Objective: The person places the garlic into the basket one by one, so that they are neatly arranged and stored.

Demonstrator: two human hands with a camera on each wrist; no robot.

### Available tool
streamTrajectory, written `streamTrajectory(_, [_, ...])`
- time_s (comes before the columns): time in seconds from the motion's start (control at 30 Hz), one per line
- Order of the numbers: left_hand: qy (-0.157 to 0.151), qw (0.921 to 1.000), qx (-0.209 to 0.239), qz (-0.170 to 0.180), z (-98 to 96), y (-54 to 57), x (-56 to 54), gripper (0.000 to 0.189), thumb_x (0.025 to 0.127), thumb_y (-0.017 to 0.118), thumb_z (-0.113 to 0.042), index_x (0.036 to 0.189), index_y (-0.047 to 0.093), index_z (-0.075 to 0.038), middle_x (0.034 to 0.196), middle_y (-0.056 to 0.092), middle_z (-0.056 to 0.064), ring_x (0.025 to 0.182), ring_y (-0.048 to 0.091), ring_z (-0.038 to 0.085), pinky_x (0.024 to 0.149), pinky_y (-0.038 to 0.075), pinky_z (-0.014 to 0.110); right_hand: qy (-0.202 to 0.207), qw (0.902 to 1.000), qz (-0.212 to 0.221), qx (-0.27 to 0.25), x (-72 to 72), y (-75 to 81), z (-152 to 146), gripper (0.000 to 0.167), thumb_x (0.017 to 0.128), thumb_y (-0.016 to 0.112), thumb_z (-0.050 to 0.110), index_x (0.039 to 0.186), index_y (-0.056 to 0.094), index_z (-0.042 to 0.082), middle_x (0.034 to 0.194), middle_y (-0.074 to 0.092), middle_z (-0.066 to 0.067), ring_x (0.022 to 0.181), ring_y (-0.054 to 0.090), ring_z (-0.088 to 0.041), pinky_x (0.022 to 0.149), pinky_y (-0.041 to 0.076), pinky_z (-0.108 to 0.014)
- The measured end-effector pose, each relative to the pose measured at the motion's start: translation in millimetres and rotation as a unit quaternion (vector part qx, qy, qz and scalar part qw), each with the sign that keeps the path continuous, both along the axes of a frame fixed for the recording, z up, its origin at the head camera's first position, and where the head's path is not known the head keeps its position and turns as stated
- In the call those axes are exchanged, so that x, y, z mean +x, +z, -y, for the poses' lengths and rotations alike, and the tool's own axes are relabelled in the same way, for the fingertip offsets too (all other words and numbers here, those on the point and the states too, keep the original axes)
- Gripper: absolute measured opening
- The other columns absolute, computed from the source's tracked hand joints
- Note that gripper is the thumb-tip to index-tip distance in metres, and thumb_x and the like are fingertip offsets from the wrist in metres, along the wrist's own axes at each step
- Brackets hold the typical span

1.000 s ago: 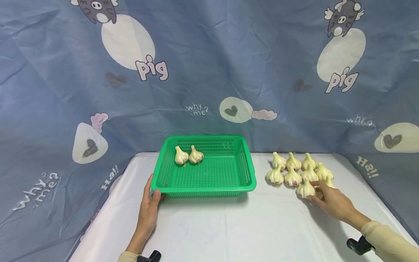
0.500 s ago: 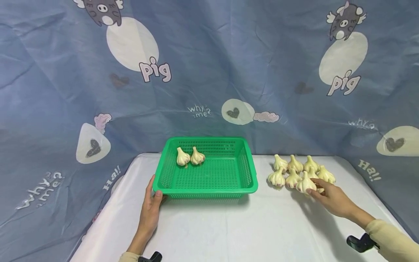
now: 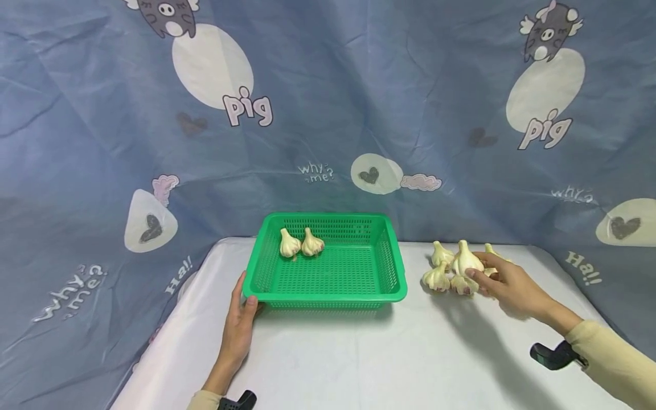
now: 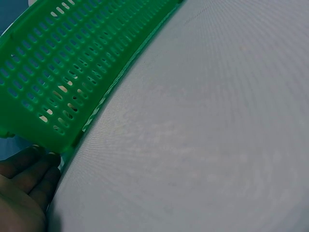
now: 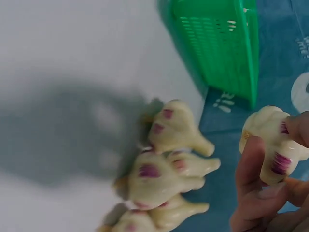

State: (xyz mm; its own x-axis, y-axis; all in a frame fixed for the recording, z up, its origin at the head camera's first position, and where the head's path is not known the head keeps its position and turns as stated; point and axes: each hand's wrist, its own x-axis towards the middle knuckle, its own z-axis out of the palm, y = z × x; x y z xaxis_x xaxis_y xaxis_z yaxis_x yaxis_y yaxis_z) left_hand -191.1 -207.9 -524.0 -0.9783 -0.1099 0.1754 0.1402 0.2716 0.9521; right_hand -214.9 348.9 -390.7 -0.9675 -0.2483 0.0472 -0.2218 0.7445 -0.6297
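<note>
My right hand [image 3: 512, 285] pinches a garlic bulb [image 3: 466, 259] between thumb and fingers, stem up, above the right-hand group of bulbs. The right wrist view shows this garlic bulb [image 5: 270, 140] close up, with purple marks on its pale skin. My left hand [image 3: 238, 324] rests at the near left corner of a green plastic basket [image 3: 328, 297]. In the left wrist view, its fingers [image 4: 41, 171] lie fairly straight against the low corner of the basket [image 4: 53, 82]. Two garlic bulbs [image 3: 313, 245] sit inside at the back left.
Several garlic bulbs [image 3: 437, 279] stand grouped on the white-covered table [image 3: 328, 359], right of the basket; my right hand hides part of them. A blue printed cloth [image 3: 318, 114] hangs behind the table.
My right hand has lifted the garlic bulb from the front of the group, moving it up and slightly left. My left hand stays at the basket corner. The head view has shifted slightly.
</note>
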Motion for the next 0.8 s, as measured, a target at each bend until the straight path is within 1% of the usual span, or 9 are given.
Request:
streamTrajectory(0.07, [0.0,1.0,0.0,-0.004,0.2,0.0,-0.5,0.061,0.116,0.043,-0.026,0.17,0.017,-0.04,0.178,0.019,0.002,0.165,0.014,0.031,0.13,0.012,0.067,0.006,0.9999,-0.014,-0.001,-7.3,2.9,8,0.058,0.111,0.061,0.027,0.156,0.043,-0.006,0.101,0.075,-0.015,0.078,0.068,-0.002,0.062,0.055,-0.026])
streamTrajectory(0.23, [0.003,1.0,-0.004,-0.004,-0.4,0.1,-0.4,0.061,0.116,0.043,-0.028,0.171,0.017,-0.038,0.178,0.019,0.003,0.165,0.014,0.033,0.13,0.011,0.068,0.014,0.9997,-0.022,0.002,-25.1,4.7,29,0.06,0.111,0.06,0.029,0.156,0.042,-0.006,0.111,0.073,-0.021,0.074,0.068,-0.008,0.055,0.052,-0.027])
streamTrajectory(0.3, [0.002,1.0,-0.003,-0.003,-0.9,0.0,-0.2,0.061,0.116,0.043,-0.028,0.171,0.017,-0.037,0.178,0.02,0.004,0.165,0.014,0.032,0.13,0.011,0.068,0.021,0.9995,-0.022,-0.002,-32.1,5.4,37,0.059,0.111,0.059,0.028,0.157,0.042,-0.005,0.118,0.071,-0.023,0.078,0.069,-0.013,0.057,0.053,-0.028])
streamTrajectory(0.37, [0.003,1.0,-0.002,-0.002,-1.1,-0.3,-0.2,0.061,0.116,0.042,-0.028,0.171,0.017,-0.036,0.178,0.02,0.004,0.165,0.015,0.032,0.13,0.011,0.067,0.027,0.9993,-0.024,-0.005,-40.1,6.3,47,0.059,0.111,0.06,0.028,0.156,0.043,-0.005,0.118,0.071,-0.023,0.079,0.07,-0.017,0.06,0.053,-0.028])
streamTrajectory(0.43, [0.003,1.0,-0.002,-0.001,-1.3,-0.9,-0.6,0.061,0.116,0.042,-0.029,0.171,0.016,-0.035,0.178,0.02,0.004,0.166,0.015,0.032,0.13,0.011,0.067,0.034,0.999,-0.027,-0.011,-48.3,7.5,56,0.059,0.111,0.06,0.028,0.157,0.043,-0.004,0.122,0.07,-0.025,0.084,0.072,-0.02,0.065,0.055,-0.027])
streamTrajectory(0.5, [0.002,1.0,-0.003,0.0,-1.6,-1.4,-1.1,0.061,0.116,0.041,-0.029,0.172,0.016,-0.033,0.178,0.019,0.004,0.166,0.014,0.033,0.13,0.011,0.067,0.039,0.9988,-0.017,-0.026,-56.6,8.8,65,0.059,0.111,0.06,0.028,0.157,0.043,-0.003,0.12,0.07,-0.026,0.084,0.073,-0.021,0.063,0.055,-0.028])
streamTrajectory(0.67, [0.002,1.0,-0.005,0.001,-1.7,-1.9,-0.3,0.062,0.116,0.042,-0.029,0.172,0.016,-0.027,0.178,0.018,0.004,0.166,0.013,0.034,0.13,0.01,0.069,0.06,0.9967,0.004,-0.054,-75.3,9.2,87,0.058,0.111,0.059,0.028,0.158,0.042,-0.003,0.118,0.071,-0.025,0.08,0.071,-0.015,0.06,0.056,-0.03])
streamTrajectory(0.73, [0.002,1.0,-0.003,-0.001,-1.5,-1.9,0.6,0.062,0.116,0.043,-0.028,0.172,0.016,-0.029,0.178,0.018,0.005,0.166,0.014,0.035,0.13,0.011,0.068,0.067,0.9964,0.002,-0.052,-81.6,9.0,96,0.058,0.111,0.059,0.029,0.158,0.043,-0.003,0.123,0.07,-0.023,0.08,0.071,-0.014,0.061,0.055,-0.031])
streamTrajectory(0.8, [0.001,1.0,-0.003,-0.005,-1.5,-2.2,1.1,0.062,0.116,0.043,-0.027,0.172,0.017,-0.031,0.178,0.018,0.006,0.165,0.015,0.037,0.129,0.013,0.069,0.074,0.9958,0.002,-0.054,-87.5,8.9,105,0.057,0.111,0.059,0.029,0.157,0.044,-0.002,0.123,0.071,-0.024,0.081,0.071,-0.014,0.06,0.054,-0.031])
